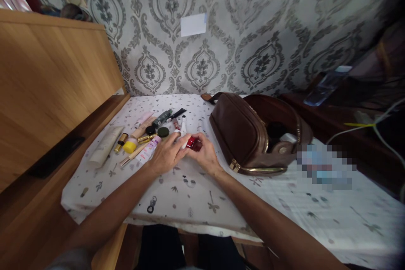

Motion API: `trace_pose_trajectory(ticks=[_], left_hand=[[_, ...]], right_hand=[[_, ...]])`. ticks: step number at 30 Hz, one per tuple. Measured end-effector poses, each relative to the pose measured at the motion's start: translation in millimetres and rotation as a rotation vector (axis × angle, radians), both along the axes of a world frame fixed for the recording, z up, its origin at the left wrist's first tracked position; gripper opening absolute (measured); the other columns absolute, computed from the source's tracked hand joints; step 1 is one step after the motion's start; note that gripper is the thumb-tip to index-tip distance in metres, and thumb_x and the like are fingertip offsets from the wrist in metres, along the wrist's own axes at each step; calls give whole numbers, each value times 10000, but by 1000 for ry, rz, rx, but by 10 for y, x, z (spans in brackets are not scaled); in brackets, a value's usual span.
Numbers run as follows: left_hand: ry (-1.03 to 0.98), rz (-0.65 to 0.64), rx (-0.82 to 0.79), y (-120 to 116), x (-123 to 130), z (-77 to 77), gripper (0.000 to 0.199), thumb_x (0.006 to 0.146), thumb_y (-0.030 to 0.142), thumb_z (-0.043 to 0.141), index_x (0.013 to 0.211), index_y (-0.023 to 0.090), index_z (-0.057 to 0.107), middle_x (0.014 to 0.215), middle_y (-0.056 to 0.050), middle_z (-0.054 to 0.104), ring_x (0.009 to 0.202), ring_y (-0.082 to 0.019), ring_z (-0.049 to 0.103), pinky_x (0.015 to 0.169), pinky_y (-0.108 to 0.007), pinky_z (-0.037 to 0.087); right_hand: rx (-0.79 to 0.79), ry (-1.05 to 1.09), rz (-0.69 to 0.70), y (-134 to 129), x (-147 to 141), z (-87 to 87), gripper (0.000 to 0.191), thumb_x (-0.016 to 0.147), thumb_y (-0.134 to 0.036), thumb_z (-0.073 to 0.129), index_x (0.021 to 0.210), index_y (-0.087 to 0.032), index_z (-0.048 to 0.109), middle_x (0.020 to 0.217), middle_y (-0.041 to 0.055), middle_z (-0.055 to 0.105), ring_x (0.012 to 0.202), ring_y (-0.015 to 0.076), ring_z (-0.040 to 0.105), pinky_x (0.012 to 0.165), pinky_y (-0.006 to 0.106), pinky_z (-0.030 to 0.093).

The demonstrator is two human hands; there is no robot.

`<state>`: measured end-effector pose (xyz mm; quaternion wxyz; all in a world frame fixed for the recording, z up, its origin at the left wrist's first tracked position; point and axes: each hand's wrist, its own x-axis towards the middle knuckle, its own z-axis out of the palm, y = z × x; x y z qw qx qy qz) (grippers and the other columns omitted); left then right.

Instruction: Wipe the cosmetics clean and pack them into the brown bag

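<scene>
Over the cloth, my two hands meet in the middle. My left hand [167, 152] has its fingers bent together around the lower part of a slim white bottle [183, 125] with a dark tip. My right hand [205, 155] is closed on a small glossy red bottle [191, 141], and a darker red piece shows between its thumb and fingers; whether they are one thing I cannot tell. Beside my left hand lie a pink-and-white tube [153, 145], a yellow-capped jar [129, 146], a gold tube [147, 138] and a round dark green lid [163, 132].
A brown leather bag [240, 126] lies unzipped to the right, with items inside. A large cream tube [106, 147], a dark green bottle [162, 118] and a black tube [177, 114] are at the left and back. A wooden cabinet [57, 80] borders the left; a patterned wall stands behind.
</scene>
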<state>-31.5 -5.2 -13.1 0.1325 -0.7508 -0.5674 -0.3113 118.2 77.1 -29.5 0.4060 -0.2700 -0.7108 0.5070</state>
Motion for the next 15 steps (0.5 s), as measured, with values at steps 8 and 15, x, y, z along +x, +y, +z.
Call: trace_pose_trajectory(ticks=[8, 15], left_hand=[[-318, -64, -106, 39, -57, 100, 452, 1049, 403, 272, 1013, 169, 657, 956, -69, 664, 910, -187, 629, 852, -309, 480], [-544, -22, -280, 59, -47, 69, 467, 1022, 513, 313, 1031, 158, 616, 900, -54, 687, 842, -200, 646, 775, -312, 494]], right_hand=[[132, 61, 173, -25, -29, -95, 500, 644, -413, 840, 1048, -220, 619, 978, 36, 647, 820, 183, 612, 744, 331, 533], [203, 102, 79, -28, -36, -111, 502, 699, -426, 828, 1115, -240, 615, 1077, 65, 623, 937, 223, 628, 833, 389, 550]])
